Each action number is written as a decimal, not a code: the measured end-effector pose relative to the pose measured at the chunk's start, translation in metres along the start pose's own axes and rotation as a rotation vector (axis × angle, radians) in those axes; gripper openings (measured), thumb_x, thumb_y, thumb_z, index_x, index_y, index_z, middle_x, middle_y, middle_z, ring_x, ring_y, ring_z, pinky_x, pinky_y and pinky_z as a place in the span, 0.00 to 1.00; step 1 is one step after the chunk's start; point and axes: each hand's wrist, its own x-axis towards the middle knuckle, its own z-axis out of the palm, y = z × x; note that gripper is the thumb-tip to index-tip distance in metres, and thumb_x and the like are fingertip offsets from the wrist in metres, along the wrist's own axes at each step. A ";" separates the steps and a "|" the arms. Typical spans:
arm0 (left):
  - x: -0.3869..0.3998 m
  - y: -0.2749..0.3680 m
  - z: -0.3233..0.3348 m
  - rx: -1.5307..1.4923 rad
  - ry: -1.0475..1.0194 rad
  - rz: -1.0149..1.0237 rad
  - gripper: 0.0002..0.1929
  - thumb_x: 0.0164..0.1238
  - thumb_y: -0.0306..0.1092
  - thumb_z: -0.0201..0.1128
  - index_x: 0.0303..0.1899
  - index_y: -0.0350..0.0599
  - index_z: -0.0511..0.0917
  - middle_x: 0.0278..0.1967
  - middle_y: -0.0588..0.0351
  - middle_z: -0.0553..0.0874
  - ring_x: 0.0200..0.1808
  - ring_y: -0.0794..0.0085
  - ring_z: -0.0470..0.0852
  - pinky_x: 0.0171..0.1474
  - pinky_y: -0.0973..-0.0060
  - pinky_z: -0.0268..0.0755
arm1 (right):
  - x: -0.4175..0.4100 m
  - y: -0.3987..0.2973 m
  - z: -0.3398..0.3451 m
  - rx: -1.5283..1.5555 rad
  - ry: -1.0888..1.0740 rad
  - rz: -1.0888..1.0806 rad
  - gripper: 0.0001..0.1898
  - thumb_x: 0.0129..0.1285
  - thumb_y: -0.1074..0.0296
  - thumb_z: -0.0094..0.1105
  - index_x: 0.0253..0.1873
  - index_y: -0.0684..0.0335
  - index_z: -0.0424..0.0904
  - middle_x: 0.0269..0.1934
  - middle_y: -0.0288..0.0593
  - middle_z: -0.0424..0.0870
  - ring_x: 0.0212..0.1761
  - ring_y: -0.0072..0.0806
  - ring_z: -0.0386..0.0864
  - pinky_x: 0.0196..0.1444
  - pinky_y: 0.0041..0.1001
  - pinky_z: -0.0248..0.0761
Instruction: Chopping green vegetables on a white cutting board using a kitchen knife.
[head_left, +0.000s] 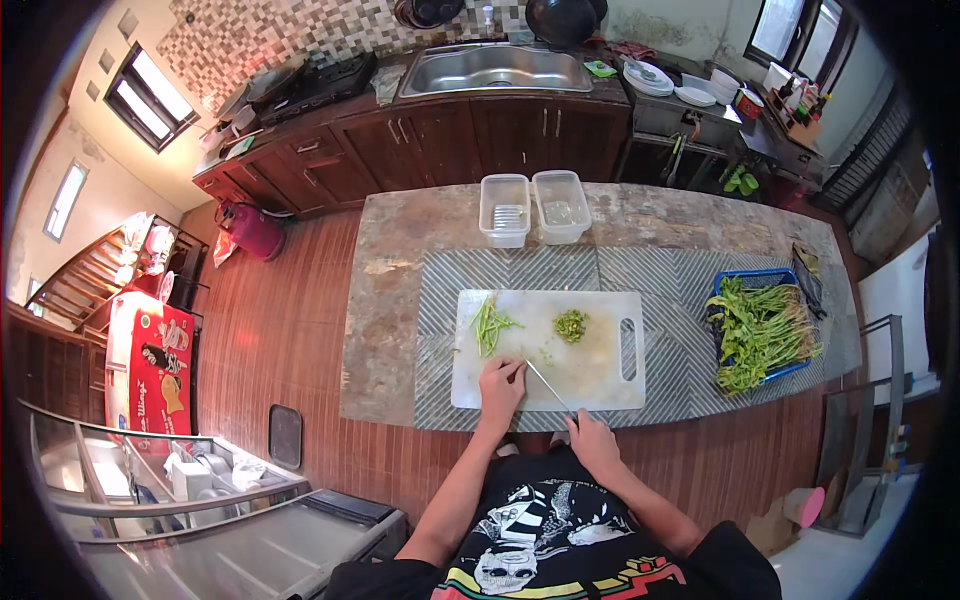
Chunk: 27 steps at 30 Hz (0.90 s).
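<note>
A knife (551, 387) is gripped by its handle in my right hand (595, 444), near the front edge of a white plastic cutting board (592, 379). Its blade slants up and left. Close to the blade's tip, my left hand (501, 386) has its fingertips bunched together; whether anything is between them is hidden. Cut green stems (490, 327) lie on the board's left side, just beyond my left hand. Farther right sits a small heap of chopped greens (570, 325), with a few loose bits (547, 358) between that heap and the blade.
Two clear plastic containers (505, 210) (561, 207) stand behind the board. At the table's right, a blue basket (754, 274) holds leafy greens with roots (765, 334). A striped mat (675, 375) lies under the board. Beyond the table runs a counter with a steel sink (495, 71).
</note>
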 end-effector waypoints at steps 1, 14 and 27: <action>0.000 0.000 0.001 -0.001 -0.002 -0.003 0.05 0.60 0.26 0.73 0.36 0.36 0.89 0.34 0.45 0.87 0.37 0.51 0.85 0.43 0.61 0.78 | 0.001 0.000 0.002 -0.001 -0.003 0.002 0.17 0.76 0.53 0.57 0.44 0.65 0.75 0.25 0.64 0.82 0.31 0.66 0.83 0.32 0.56 0.77; -0.001 0.003 -0.001 0.024 0.025 0.023 0.05 0.60 0.26 0.73 0.36 0.35 0.90 0.34 0.44 0.86 0.37 0.51 0.85 0.43 0.61 0.78 | 0.002 0.007 0.004 -0.102 -0.002 -0.018 0.19 0.77 0.51 0.55 0.44 0.65 0.74 0.24 0.60 0.83 0.29 0.60 0.85 0.30 0.53 0.79; -0.001 0.003 -0.001 -0.011 0.030 0.005 0.05 0.60 0.26 0.74 0.35 0.37 0.90 0.34 0.45 0.87 0.35 0.51 0.86 0.41 0.62 0.78 | 0.011 0.001 0.000 0.028 -0.001 -0.041 0.18 0.76 0.53 0.57 0.42 0.67 0.75 0.26 0.66 0.82 0.31 0.66 0.83 0.33 0.57 0.76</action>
